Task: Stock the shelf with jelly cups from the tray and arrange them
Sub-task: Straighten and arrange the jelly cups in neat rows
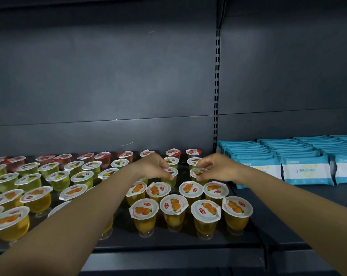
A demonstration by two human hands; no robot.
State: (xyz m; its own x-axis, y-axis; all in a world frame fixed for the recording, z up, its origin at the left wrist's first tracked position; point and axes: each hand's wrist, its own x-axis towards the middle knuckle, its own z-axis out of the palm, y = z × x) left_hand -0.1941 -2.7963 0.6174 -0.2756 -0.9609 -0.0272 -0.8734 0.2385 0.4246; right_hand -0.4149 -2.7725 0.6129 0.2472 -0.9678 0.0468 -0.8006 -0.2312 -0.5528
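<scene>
Reaching over the orange jelly cups (174, 205), your left hand (154, 166) pinches a green jelly cup (171, 172) by its lid, and your right hand (216, 168) pinches another green cup (198, 173) beside it, left of the blue packets (305, 170) on the shelf (188, 245).

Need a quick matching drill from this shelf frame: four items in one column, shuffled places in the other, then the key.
Items
1. red jelly cups
2. orange jelly cups
3. blue packets
4. left hand

Places
A. front rows of the shelf
B. right of the slotted upright
C. back row by the rear panel
D. on a green cup's lid

Pairs: 1-C, 2-A, 3-B, 4-D
</scene>
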